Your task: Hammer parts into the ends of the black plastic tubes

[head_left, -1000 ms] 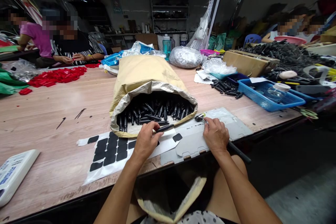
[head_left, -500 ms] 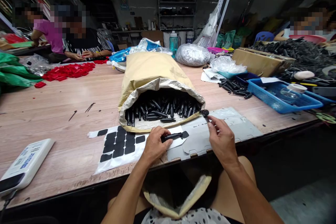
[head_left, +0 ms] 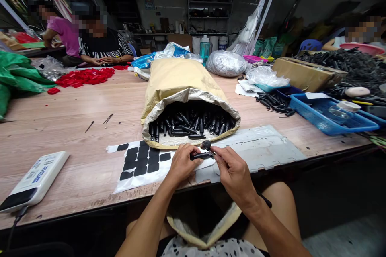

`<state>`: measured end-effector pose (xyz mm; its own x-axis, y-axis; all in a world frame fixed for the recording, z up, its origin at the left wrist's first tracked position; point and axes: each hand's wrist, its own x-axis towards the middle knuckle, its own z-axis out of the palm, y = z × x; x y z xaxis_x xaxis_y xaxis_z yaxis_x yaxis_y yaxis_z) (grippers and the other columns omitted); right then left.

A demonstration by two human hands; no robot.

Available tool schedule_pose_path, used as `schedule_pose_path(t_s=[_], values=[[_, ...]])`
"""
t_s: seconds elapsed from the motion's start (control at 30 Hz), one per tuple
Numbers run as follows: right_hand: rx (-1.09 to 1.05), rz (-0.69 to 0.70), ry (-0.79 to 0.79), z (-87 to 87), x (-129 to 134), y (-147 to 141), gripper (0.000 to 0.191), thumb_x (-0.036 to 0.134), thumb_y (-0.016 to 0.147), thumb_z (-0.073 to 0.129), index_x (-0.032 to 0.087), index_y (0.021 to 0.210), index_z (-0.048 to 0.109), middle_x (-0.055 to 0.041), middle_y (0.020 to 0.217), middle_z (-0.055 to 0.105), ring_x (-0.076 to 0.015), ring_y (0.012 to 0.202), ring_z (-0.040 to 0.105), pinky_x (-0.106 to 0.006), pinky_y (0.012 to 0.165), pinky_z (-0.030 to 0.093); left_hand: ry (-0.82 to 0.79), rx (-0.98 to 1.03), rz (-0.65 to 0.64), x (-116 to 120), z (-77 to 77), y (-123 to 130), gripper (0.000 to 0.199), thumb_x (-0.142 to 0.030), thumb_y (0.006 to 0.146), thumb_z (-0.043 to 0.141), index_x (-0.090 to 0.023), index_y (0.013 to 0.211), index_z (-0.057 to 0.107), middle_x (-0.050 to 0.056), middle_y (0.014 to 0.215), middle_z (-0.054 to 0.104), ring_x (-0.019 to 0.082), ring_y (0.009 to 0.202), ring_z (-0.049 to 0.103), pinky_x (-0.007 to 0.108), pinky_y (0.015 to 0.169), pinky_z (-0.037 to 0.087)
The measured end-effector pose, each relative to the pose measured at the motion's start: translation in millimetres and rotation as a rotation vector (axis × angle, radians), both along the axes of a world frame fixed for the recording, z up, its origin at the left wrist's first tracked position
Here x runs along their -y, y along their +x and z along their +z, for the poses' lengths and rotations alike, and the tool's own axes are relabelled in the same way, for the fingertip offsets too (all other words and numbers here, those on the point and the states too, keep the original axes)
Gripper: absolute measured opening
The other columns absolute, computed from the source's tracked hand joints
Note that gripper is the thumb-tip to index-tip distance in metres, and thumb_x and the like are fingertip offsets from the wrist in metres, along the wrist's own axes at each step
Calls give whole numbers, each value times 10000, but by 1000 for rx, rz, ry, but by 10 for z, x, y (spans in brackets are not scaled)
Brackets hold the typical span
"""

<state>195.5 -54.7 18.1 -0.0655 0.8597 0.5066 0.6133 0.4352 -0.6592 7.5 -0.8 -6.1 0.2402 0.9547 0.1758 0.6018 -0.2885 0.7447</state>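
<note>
A slim black part [head_left: 202, 155] lies between the closed fingers of my left hand [head_left: 182, 162], just in front of the paper sack's mouth. My right hand [head_left: 233, 170] pinches a dark tool with a round black head [head_left: 206, 145], which is over the black part. Many similar black pieces [head_left: 187, 124] fill the open tan sack [head_left: 181, 76]. Left of my hands, a white sheet [head_left: 120, 184] carries rows of black rounded squares [head_left: 142, 160]. Under and beside my right hand is a grey board [head_left: 265, 148].
A white boxed device [head_left: 39, 178] with a cable sits at the left edge. Red pieces [head_left: 86, 77] lie farther back near seated people. At right are a blue tray [head_left: 325, 114], a cardboard box [head_left: 307, 73] and a dark heap. A second sack opening [head_left: 205, 237] hangs at my lap.
My right hand has moved left and brought the round-headed tool over to the black part in my left hand. The whole view has shifted slightly.
</note>
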Motion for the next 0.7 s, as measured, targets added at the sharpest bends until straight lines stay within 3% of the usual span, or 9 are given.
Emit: schedule_pose_path(t_s=[0.17, 0.4, 0.7], values=[[-20, -1, 75, 64, 34, -56, 318, 218, 1005, 459, 262, 1249, 658, -70, 1019, 684, -191, 967, 652, -337, 865, 538, -54, 15, 36, -36, -7, 20, 176, -154, 706, 759, -211, 867, 713, 15, 906, 685, 228, 956, 568, 349, 858, 451], [182, -30, -13, -94, 21, -115, 356, 176, 1005, 424, 270, 1244, 671, -42, 920, 672, -172, 882, 637, -285, 795, 504, -53, 6, 100, -13, 4, 64, 125, -127, 686, 752, -201, 738, 666, 0, 824, 647, 216, 904, 557, 318, 783, 433], [144, -104, 17, -25, 25, 3, 347, 215, 1015, 426, 256, 1267, 660, -61, 980, 678, -187, 921, 643, -306, 847, 508, -52, 24, 127, 24, 20, 84, 201, -117, 682, 778, -220, 840, 710, 2, 889, 684, 223, 940, 571, 340, 829, 444]])
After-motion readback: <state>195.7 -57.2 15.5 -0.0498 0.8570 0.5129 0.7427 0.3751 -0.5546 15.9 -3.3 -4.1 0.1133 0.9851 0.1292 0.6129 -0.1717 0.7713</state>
